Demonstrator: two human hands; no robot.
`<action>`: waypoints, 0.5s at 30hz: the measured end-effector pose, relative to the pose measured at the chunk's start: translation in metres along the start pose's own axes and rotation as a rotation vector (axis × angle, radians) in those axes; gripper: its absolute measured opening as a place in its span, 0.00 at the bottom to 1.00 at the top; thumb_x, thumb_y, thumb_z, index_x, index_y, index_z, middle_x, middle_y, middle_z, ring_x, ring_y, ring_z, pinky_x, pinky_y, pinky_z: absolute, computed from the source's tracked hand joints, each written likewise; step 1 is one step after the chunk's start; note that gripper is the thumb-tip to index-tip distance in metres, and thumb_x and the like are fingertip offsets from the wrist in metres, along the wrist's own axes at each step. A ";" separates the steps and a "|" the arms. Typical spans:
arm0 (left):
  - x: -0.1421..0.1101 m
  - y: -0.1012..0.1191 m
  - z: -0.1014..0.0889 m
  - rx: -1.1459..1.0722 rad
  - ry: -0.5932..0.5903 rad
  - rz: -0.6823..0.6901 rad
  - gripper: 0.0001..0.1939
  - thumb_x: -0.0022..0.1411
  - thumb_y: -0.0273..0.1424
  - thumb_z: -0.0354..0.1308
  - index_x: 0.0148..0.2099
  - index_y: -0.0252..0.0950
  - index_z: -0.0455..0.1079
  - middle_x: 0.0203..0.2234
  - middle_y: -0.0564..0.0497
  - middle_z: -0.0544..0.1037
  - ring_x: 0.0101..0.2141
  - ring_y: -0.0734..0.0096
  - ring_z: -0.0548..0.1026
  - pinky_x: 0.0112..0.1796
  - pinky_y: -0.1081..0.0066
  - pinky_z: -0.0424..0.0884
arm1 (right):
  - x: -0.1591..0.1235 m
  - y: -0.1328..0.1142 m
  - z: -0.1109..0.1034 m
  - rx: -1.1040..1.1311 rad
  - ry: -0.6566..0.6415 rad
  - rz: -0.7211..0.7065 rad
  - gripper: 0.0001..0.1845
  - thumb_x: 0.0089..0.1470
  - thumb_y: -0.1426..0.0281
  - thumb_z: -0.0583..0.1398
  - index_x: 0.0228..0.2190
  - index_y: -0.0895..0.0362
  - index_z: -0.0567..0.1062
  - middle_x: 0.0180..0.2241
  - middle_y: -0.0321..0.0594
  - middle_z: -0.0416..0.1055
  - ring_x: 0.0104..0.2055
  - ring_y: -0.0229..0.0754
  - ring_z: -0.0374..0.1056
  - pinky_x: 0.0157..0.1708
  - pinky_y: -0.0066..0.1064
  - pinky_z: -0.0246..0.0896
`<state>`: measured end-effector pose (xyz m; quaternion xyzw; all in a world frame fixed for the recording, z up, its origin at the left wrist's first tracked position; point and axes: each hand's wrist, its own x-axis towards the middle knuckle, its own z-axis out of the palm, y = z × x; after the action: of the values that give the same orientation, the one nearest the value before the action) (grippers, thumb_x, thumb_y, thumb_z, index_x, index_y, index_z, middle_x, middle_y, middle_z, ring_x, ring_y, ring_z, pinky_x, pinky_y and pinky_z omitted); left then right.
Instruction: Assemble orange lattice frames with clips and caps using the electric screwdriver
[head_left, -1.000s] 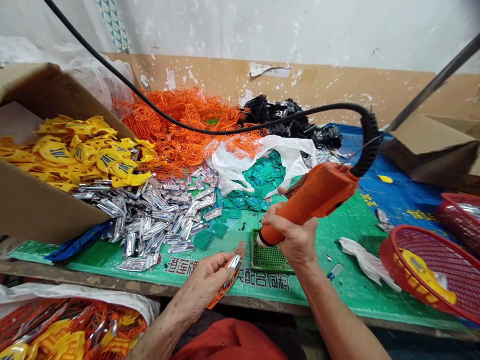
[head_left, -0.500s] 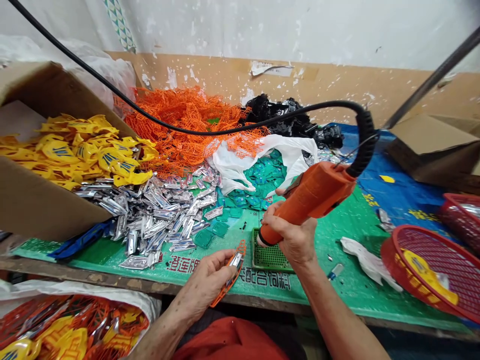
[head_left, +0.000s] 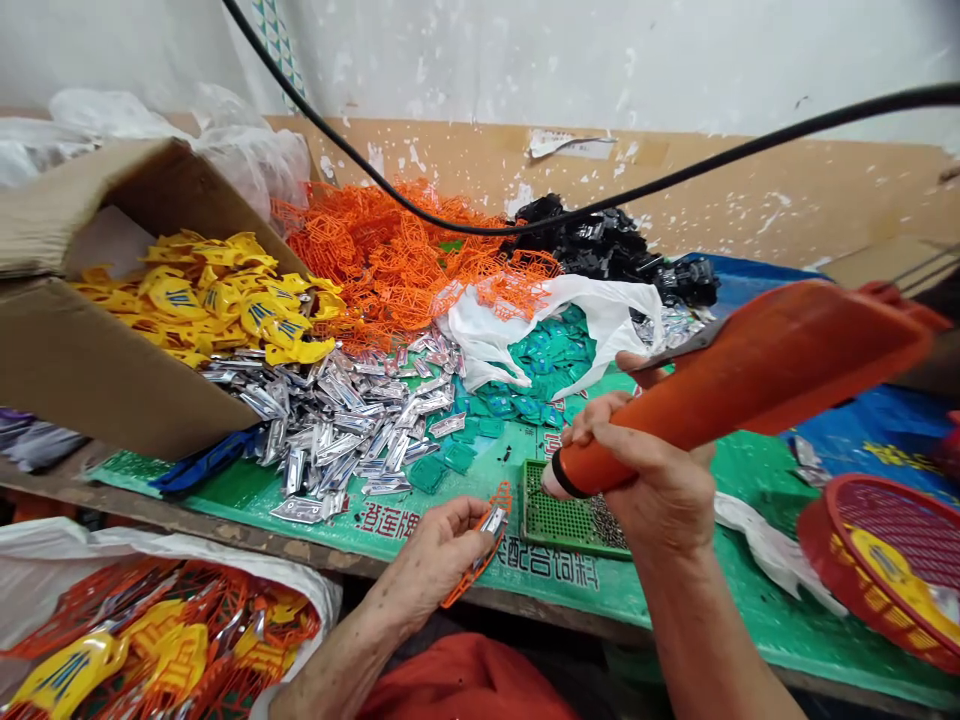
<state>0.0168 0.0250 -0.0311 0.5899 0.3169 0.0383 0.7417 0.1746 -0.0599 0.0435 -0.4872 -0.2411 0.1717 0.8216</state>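
Note:
My right hand (head_left: 660, 480) is wrapped round an orange electric screwdriver (head_left: 675, 410), tilted with its pale tip over a green perforated tray (head_left: 536, 510). Small dark screws (head_left: 606, 520) lie toward the tray's right end. Just left of the tray, my left hand (head_left: 442, 550) pinches an orange plastic frame (head_left: 469, 580) that has a silvery part (head_left: 493, 520) lying on it. Loose silvery parts (head_left: 337, 430) are heaped beyond my left hand, with teal plastic pieces (head_left: 442, 462) beside them.
A cardboard box (head_left: 112, 370) of yellow parts (head_left: 247, 300) leans at left. Orange frames (head_left: 390, 260) and black parts (head_left: 592, 240) pile along the wall. A red basket (head_left: 832, 550) stands right. A black cable (head_left: 465, 228) crosses above. An open white sack (head_left: 322, 590) sits below the table edge.
The screwdriver has swung lower toward horizontal and its back end has moved right, with its tip still over the tray. My left hand keeps its pinch on the orange frame. The view has shifted slightly.

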 end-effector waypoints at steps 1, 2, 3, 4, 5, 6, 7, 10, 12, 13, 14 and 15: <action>0.000 0.000 0.000 -0.005 0.002 0.002 0.11 0.53 0.32 0.59 0.39 0.32 0.72 0.29 0.53 0.75 0.30 0.72 0.68 0.33 0.72 0.59 | -0.003 -0.003 0.003 0.022 -0.012 0.006 0.21 0.36 0.74 0.64 0.38 0.55 0.72 0.21 0.30 0.67 0.23 0.37 0.64 0.27 0.35 0.64; 0.001 0.000 0.001 -0.015 0.004 0.003 0.12 0.53 0.32 0.59 0.39 0.32 0.72 0.29 0.53 0.75 0.30 0.72 0.68 0.33 0.72 0.59 | -0.005 -0.005 0.007 0.039 -0.026 0.010 0.23 0.36 0.75 0.64 0.39 0.54 0.72 0.21 0.30 0.67 0.23 0.37 0.64 0.27 0.35 0.64; 0.001 0.000 0.001 -0.029 0.007 0.001 0.12 0.53 0.33 0.59 0.39 0.32 0.72 0.29 0.53 0.74 0.29 0.72 0.67 0.32 0.72 0.59 | -0.008 -0.006 0.010 0.050 -0.042 0.016 0.24 0.36 0.75 0.64 0.40 0.53 0.71 0.21 0.30 0.68 0.23 0.37 0.65 0.27 0.36 0.64; 0.000 0.001 0.002 -0.044 0.012 -0.002 0.12 0.52 0.33 0.60 0.38 0.31 0.72 0.29 0.53 0.74 0.29 0.73 0.67 0.31 0.72 0.58 | -0.011 -0.006 0.012 0.059 -0.058 0.022 0.25 0.36 0.75 0.63 0.41 0.53 0.71 0.21 0.30 0.68 0.23 0.38 0.65 0.27 0.36 0.64; 0.000 0.002 0.002 -0.058 0.016 -0.006 0.12 0.51 0.32 0.60 0.38 0.31 0.72 0.28 0.54 0.74 0.28 0.74 0.66 0.31 0.73 0.58 | -0.014 -0.005 0.014 0.069 -0.074 0.028 0.26 0.36 0.75 0.63 0.42 0.52 0.71 0.21 0.30 0.69 0.23 0.38 0.65 0.27 0.36 0.64; -0.001 0.003 0.003 -0.072 0.019 -0.009 0.11 0.51 0.32 0.60 0.37 0.31 0.72 0.27 0.54 0.73 0.27 0.75 0.65 0.30 0.73 0.57 | -0.017 -0.004 0.016 0.079 -0.086 0.034 0.27 0.36 0.75 0.63 0.43 0.52 0.70 0.21 0.29 0.69 0.23 0.37 0.65 0.27 0.35 0.64; -0.001 0.003 0.003 -0.083 0.020 -0.012 0.11 0.50 0.31 0.60 0.37 0.31 0.71 0.26 0.55 0.73 0.26 0.76 0.65 0.29 0.73 0.57 | -0.019 -0.003 0.018 0.090 -0.094 0.040 0.28 0.36 0.75 0.64 0.44 0.51 0.70 0.21 0.29 0.69 0.23 0.37 0.65 0.27 0.35 0.64; -0.003 0.006 0.004 -0.104 0.019 -0.021 0.11 0.49 0.32 0.61 0.36 0.32 0.71 0.25 0.56 0.72 0.26 0.77 0.64 0.28 0.73 0.56 | -0.021 0.001 0.019 0.114 -0.100 0.054 0.31 0.37 0.75 0.64 0.46 0.50 0.68 0.21 0.29 0.70 0.23 0.38 0.65 0.28 0.35 0.64; -0.002 0.006 0.004 -0.109 0.025 -0.022 0.11 0.49 0.32 0.61 0.35 0.32 0.71 0.25 0.56 0.72 0.26 0.77 0.64 0.28 0.74 0.56 | -0.021 0.003 0.019 0.111 -0.093 0.058 0.33 0.37 0.75 0.65 0.48 0.50 0.67 0.22 0.29 0.70 0.24 0.38 0.65 0.29 0.35 0.64; -0.002 0.005 0.004 -0.109 0.031 -0.021 0.11 0.49 0.32 0.61 0.35 0.31 0.71 0.25 0.56 0.72 0.26 0.77 0.64 0.28 0.74 0.56 | -0.021 0.004 0.018 0.109 -0.088 0.058 0.34 0.37 0.75 0.65 0.49 0.50 0.66 0.22 0.29 0.70 0.24 0.39 0.65 0.29 0.36 0.64; -0.002 0.005 0.003 -0.109 0.036 -0.018 0.11 0.49 0.32 0.61 0.35 0.31 0.71 0.25 0.56 0.72 0.26 0.76 0.64 0.28 0.74 0.56 | -0.021 0.005 0.018 0.107 -0.084 0.059 0.35 0.37 0.75 0.65 0.50 0.50 0.66 0.22 0.30 0.70 0.24 0.39 0.65 0.29 0.36 0.64; -0.001 0.004 0.003 -0.108 0.039 -0.015 0.11 0.49 0.31 0.61 0.36 0.31 0.71 0.25 0.55 0.72 0.26 0.76 0.64 0.28 0.74 0.56 | -0.021 0.006 0.018 0.107 -0.084 0.057 0.35 0.38 0.74 0.65 0.50 0.49 0.65 0.22 0.30 0.70 0.24 0.39 0.65 0.30 0.36 0.64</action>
<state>0.0189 0.0231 -0.0264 0.5457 0.3330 0.0612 0.7665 0.1466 -0.0555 0.0407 -0.4414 -0.2520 0.2280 0.8305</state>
